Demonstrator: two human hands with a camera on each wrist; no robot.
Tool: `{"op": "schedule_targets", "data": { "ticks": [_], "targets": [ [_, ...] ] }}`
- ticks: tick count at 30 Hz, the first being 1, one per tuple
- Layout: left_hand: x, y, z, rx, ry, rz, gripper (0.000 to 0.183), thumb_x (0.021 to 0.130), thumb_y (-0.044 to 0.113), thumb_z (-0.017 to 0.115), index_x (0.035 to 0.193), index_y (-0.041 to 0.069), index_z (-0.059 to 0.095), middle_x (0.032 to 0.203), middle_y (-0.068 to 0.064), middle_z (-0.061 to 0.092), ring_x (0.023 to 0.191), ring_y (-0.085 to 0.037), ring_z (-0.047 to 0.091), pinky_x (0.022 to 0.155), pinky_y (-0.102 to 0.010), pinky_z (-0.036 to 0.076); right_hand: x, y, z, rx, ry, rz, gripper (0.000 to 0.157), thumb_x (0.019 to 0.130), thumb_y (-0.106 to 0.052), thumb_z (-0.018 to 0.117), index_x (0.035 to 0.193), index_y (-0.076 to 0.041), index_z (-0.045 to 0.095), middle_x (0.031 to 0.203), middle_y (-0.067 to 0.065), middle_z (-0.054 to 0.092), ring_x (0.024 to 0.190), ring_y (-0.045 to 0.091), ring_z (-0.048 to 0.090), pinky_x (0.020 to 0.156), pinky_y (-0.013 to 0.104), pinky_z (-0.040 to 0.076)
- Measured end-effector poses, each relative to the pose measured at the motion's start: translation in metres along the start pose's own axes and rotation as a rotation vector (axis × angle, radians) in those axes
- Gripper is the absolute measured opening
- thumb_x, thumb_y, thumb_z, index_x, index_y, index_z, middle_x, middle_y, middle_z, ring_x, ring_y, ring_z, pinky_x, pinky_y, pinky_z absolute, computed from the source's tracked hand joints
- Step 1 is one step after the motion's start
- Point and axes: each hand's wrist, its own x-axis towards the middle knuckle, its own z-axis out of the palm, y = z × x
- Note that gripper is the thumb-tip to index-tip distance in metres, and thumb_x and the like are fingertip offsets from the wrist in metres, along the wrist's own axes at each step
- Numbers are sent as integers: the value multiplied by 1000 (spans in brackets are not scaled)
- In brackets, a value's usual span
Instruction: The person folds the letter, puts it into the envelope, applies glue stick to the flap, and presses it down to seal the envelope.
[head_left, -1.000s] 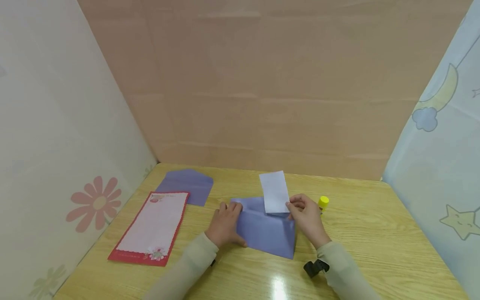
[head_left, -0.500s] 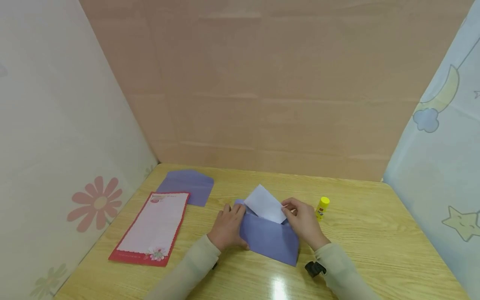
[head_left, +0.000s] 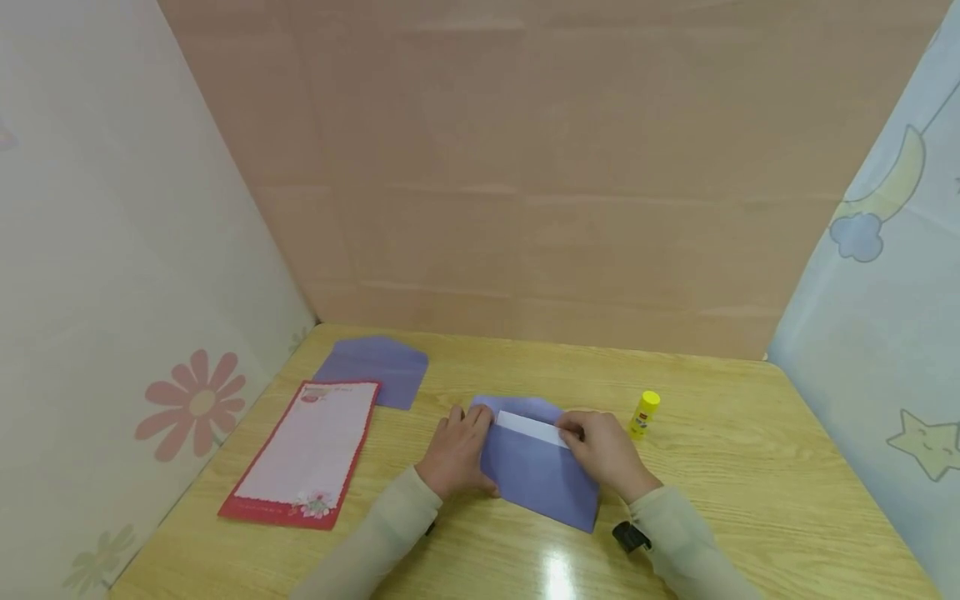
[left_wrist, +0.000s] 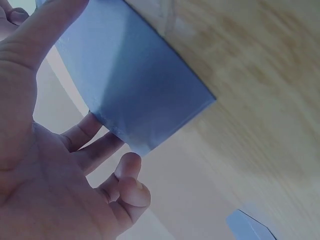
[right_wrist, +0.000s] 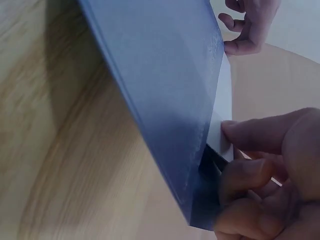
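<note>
Paper [head_left: 531, 428] — edge above envelope [head_left: 536, 481] mouth

Left grip [head_left: 456, 452] and right grip [head_left: 606, 450] both pinch.

Table [head_left: 772, 483]: envelope [head_left: 390, 368], sheet [head_left: 303, 446], likely glue stick [head_left: 644, 415]

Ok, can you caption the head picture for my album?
White paper peeks from a purple envelope, between a red-bordered sheet and a yellow glue stick.
</note>
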Motion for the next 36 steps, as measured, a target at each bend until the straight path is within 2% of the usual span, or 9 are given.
{"op": "schedule_targets", "data": {
  "ticks": [8, 12, 15, 19, 23, 26, 30, 32, 36],
  "targets": [
    [-1, 1, -2, 25, 10, 11, 98, 41, 60, 97, 114, 12, 52, 108, 0, 53, 84, -19, 40, 67, -30, 40, 1, -1, 3, 75, -96, 24, 6, 87, -8, 75, 92, -12, 76, 88, -2, 73, 79, 9, 63, 69, 31, 53],
    [-1, 0, -1, -13, -27, 1, 101, 51, 57, 95, 129, 9, 53, 131, -8, 53, 102, -27, 48, 78, -40, 48, 0, 1, 5, 119, -101, 30, 8, 84, -10, 79, 92, -11, 76, 87, -2, 72, 79, 11, 65, 68, 30, 54],
    [-3, -3, -2, -95, -23, -19, 100, 64, 50, 92, 143, 7, 47, 149, -19, 42, 122, -38, 47, 90, -51, 48, 0, 4, 5, 130, -55, 86, 9, 85, -11, 79, 93, -11, 75, 88, -1, 72, 81, 12, 64, 70, 32, 53],
    [-3, -6, -6, -185, 127, -72, 75, 79, 38, 86, 136, 3, 51, 146, -24, 41, 125, -42, 45, 90, -52, 49, 0, 9, 3, 208, 14, 216, 13, 88, -13, 76, 100, -7, 74, 90, 2, 72, 79, 14, 62, 68, 32, 51],
    [-3, -6, -13, -313, 239, -169, 38, 91, 29, 75, 111, 2, 57, 114, -15, 56, 98, -28, 55, 76, -36, 51, 0, 12, 0, 336, 77, 311, 17, 90, -12, 74, 103, -1, 70, 90, 7, 72, 79, 16, 63, 66, 29, 52],
    [-2, -4, -17, -576, 150, -208, 29, 99, 29, 64, 109, 1, 60, 100, -10, 62, 80, -20, 58, 67, -28, 49, 0, 10, -1, 415, 111, 347, 19, 91, -13, 74, 104, 0, 70, 90, 9, 72, 81, 15, 66, 68, 27, 54],
    [1, -1, -14, -923, -38, -203, 30, 106, 26, 51, 116, 1, 63, 99, -17, 68, 74, -29, 64, 63, -28, 50, -1, 4, -3, 521, 119, 371, 21, 90, -16, 76, 103, 0, 70, 91, 9, 74, 84, 13, 67, 72, 25, 53],
    [2, 0, -12, -997, -78, -197, 29, 108, 24, 47, 113, 2, 64, 99, -20, 68, 77, -36, 64, 61, -28, 49, -2, 0, -4, 574, 102, 378, 23, 89, -17, 77, 103, 0, 70, 91, 8, 74, 86, 13, 67, 72, 25, 52],
    [4, 1, -11, -1007, -58, -197, 29, 109, 21, 43, 98, 4, 64, 94, -20, 65, 79, -38, 62, 58, -26, 45, -4, -5, -5, 640, 38, 373, 23, 91, -17, 75, 105, 0, 69, 93, 8, 73, 83, 15, 63, 67, 28, 50]
  ]
}}
